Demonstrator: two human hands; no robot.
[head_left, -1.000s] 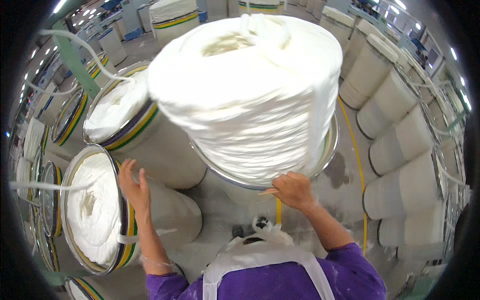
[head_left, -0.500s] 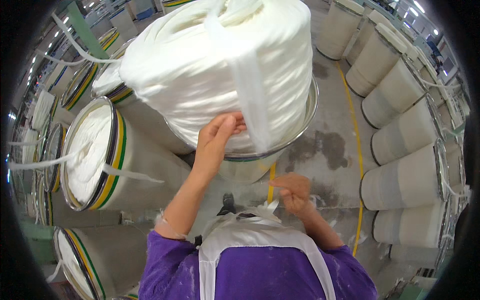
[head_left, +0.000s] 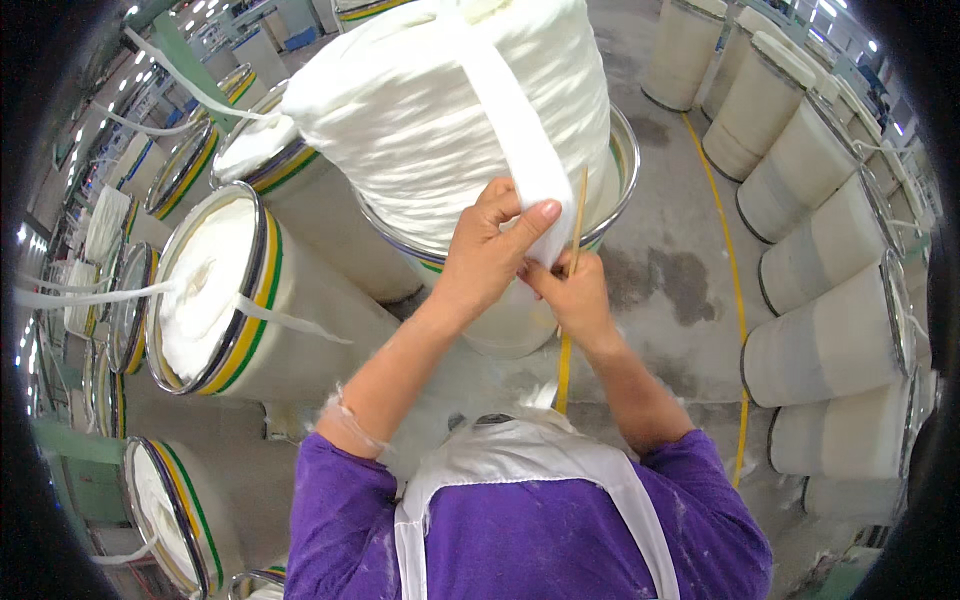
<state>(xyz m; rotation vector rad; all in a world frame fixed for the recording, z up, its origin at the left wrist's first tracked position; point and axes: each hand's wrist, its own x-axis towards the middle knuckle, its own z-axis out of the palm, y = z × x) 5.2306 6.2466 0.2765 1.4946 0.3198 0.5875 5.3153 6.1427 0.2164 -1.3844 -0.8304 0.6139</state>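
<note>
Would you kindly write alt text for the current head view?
A person's left hand pinches a flat white strip running down a tall coil of white fibre, while the right hand, by the strip's lower end, holds a thin stick. The coil rises from a round can; more cans stand on both sides.

Matt fibre strip (head_left: 514,122), glossy metal rim (head_left: 636,165), wooden-looking stick (head_left: 580,212)

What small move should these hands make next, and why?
Perhaps lay the stick across the strip: the left hand already holds the strip's lower part between thumb and fingers, and the right hand grips the stick close beside it.
</note>
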